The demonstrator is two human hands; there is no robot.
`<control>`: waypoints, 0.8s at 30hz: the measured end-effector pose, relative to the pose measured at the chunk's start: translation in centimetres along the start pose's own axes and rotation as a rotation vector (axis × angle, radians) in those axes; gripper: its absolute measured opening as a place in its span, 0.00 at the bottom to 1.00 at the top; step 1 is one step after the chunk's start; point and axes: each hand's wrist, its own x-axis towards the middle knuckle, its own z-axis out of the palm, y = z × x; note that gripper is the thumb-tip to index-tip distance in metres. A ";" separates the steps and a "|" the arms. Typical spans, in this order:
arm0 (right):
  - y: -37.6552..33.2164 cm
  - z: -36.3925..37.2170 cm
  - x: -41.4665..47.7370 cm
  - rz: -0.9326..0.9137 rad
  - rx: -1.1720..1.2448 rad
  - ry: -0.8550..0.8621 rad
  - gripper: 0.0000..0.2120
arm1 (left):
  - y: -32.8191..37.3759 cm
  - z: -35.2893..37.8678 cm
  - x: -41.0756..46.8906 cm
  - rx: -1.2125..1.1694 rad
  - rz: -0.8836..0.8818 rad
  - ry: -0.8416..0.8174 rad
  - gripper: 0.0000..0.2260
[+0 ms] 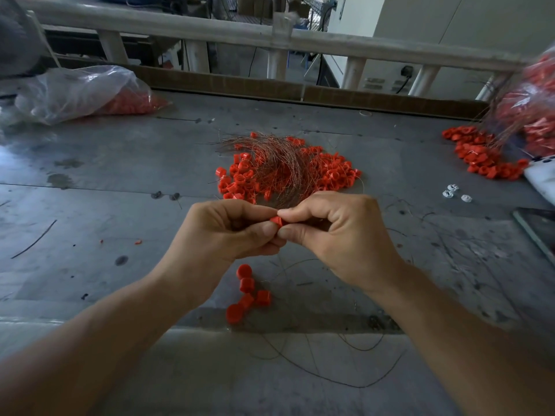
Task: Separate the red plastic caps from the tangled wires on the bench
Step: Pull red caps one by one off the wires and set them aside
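A heap of red plastic caps (237, 178) lies mid-bench, tangled with thin copper wires (279, 163). In front of that heap, above the bench, my left hand (228, 232) and my right hand (336, 232) meet. Both pinch one small red cap (275, 220) between thumb and fingertips; most of it is hidden by the fingers. Below my hands, several loose red caps (247, 291) sit near the front edge with no wire on them. Thin loose wires (345, 364) curl across the bench under my right forearm.
A clear plastic bag (75, 91) holding red caps lies at the back left. At the right edge sits another pile of red caps (480, 154) under a blurred bag of caps (537, 94). Small white pieces (453, 193) and a dark flat object (537, 229) lie right. A railing (270, 37) runs behind.
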 end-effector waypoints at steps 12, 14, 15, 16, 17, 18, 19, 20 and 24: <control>0.1 -0.1 0.2 0.082 0.225 -0.037 0.09 | 0.3 -0.5 0.0 -0.042 -0.077 -0.089 0.10; 0.0 -0.1 0.1 0.104 0.252 -0.065 0.07 | 0.4 -0.6 0.0 -0.050 -0.098 -0.125 0.09; -0.1 -0.1 0.1 0.113 0.266 -0.079 0.07 | 0.4 -0.6 0.0 -0.058 -0.107 -0.133 0.09; -0.1 -0.2 0.1 0.124 0.280 -0.091 0.08 | 0.4 -0.6 0.1 -0.067 -0.114 -0.138 0.09; -0.1 -0.3 0.2 0.137 0.291 -0.109 0.10 | 0.5 -0.6 0.0 -0.081 -0.123 -0.142 0.10; -0.1 -0.4 0.2 0.148 0.290 -0.137 0.13 | 0.5 -0.6 0.1 -0.092 -0.130 -0.143 0.10; -0.1 -0.5 0.3 0.150 0.275 -0.177 0.15 | 0.5 -0.6 0.0 -0.098 -0.138 -0.142 0.11; -0.1 -0.6 0.3 0.143 0.247 -0.222 0.17 | 0.5 -0.6 0.0 -0.097 -0.145 -0.143 0.13; -0.2 -0.8 0.5 0.097 0.134 -0.323 0.10 | 0.5 -0.5 -0.2 -0.097 -0.159 -0.157 0.19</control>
